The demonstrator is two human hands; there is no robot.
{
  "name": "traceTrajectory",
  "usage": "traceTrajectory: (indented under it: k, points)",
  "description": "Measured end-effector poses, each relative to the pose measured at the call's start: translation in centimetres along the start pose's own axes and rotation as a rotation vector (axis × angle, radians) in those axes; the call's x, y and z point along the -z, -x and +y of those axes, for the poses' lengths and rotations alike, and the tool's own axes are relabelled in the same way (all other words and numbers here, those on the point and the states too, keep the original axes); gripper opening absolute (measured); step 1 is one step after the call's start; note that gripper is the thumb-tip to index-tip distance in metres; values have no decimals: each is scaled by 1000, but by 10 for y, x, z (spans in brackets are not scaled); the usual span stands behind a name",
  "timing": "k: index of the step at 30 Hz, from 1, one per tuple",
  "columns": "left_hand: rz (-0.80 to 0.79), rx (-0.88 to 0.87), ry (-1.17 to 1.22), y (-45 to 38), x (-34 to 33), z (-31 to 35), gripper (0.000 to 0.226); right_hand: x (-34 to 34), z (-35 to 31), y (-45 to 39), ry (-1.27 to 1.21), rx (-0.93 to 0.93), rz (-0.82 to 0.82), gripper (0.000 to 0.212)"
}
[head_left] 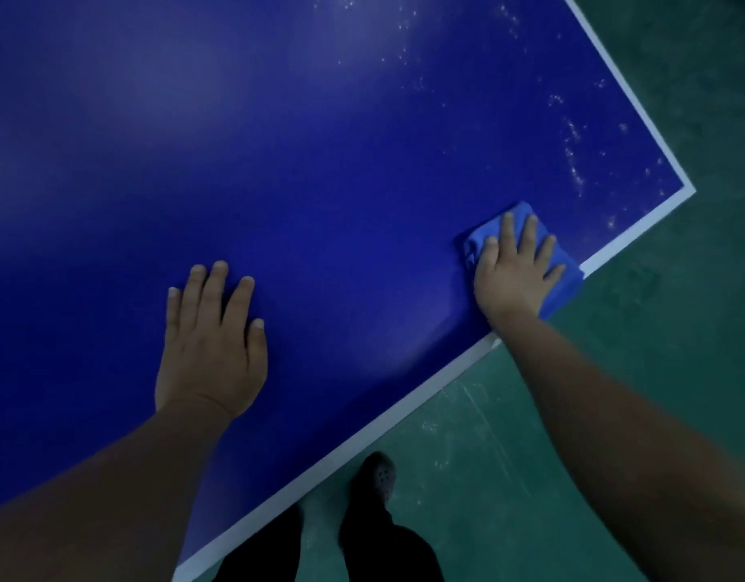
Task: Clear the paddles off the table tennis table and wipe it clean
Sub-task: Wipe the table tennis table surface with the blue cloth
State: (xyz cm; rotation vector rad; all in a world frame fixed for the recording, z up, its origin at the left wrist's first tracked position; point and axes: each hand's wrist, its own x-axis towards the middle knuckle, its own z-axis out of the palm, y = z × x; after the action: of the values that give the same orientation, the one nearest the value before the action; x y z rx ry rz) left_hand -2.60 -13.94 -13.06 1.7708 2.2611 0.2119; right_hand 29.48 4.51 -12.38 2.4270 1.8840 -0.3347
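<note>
The blue table tennis table (320,161) filled most of the head view, its white edge line running diagonally from lower left up to a corner at the right. The right hand (514,270) lay flat on a folded blue cloth (484,241), fingers straight and spread, pressing it to the tabletop just inside the near edge, close to that corner. One end of the cloth overhung the white line (poking past the table edge beside the little finger). The left hand (211,346) rested palm-down on the bare surface well apart from the cloth, fingers straight and slightly spread, holding nothing.

White specks (572,136) were scattered over the tabletop beyond the cloth, thickest along the right-hand edge and toward the top of the view. The surface between the two hands looked plain blue with soft light patches. No paddle showed anywhere on the visible part of the table.

Below the table edge sat a green floor (530,476) with pale scuff marks. A dark shoe (379,480) and dark trouser legs (404,552) stood near the table edge at the bottom.
</note>
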Motion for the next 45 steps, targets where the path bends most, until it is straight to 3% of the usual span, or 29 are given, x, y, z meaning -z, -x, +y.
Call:
traceTrajectory:
  k: [2, 5, 9, 14, 17, 19, 23, 25, 27, 31, 33, 36, 38, 42, 45]
  points:
    - [7, -6, 3, 0, 0, -1, 60, -11, -24, 25, 66, 104, 13, 56]
    - [3, -12, -2, 0, 0, 0, 60, -27, -32, 65, 170, 533, 14, 56]
    - [-6, 1, -40, -1, -1, 1, 61, -11, -17, 2, 217, 871, -48, 55]
    - [44, 68, -91, -8, -1, 17, 67, 13, -57, -128, 273, 1100, -52, 55]
    - [150, 168, -32, -39, -2, 55, 62, 21, -105, -182, 253, 1047, -4, 59]
    - [212, 293, 43, -70, -4, 81, 59, 15, -109, -174, 213, 1013, 50, 58]
    - [279, 506, 156, -110, -13, 111, 64, 8, -38, -113, 222, 1448, -30, 50]
    - [251, 536, 134, -113, -20, 114, 66, 16, -48, -136, 230, 1586, -100, 50]
    - [239, 541, 110, -114, -23, 113, 64, 15, -96, -176, 226, 1507, -25, 53]
    - [230, 562, 98, -114, -25, 113, 62, 12, -173, -205, 181, 1092, 31, 61]
    - [228, 560, 92, -114, -25, 114, 61, 7, -149, -171, 140, 1178, 26, 58]
    - [222, 569, 83, -114, -25, 112, 61, 6, -95, -138, 184, 1534, -51, 52]
    - [218, 567, 73, -115, -25, 113, 62, 8, -120, -172, 217, 1616, -27, 52]
    - [211, 570, 50, -116, -26, 112, 60, 20, -192, -250, 239, 1153, 30, 63]
    - [215, 566, 49, -116, -26, 112, 60, 15, -154, -226, 189, 1135, 91, 60]
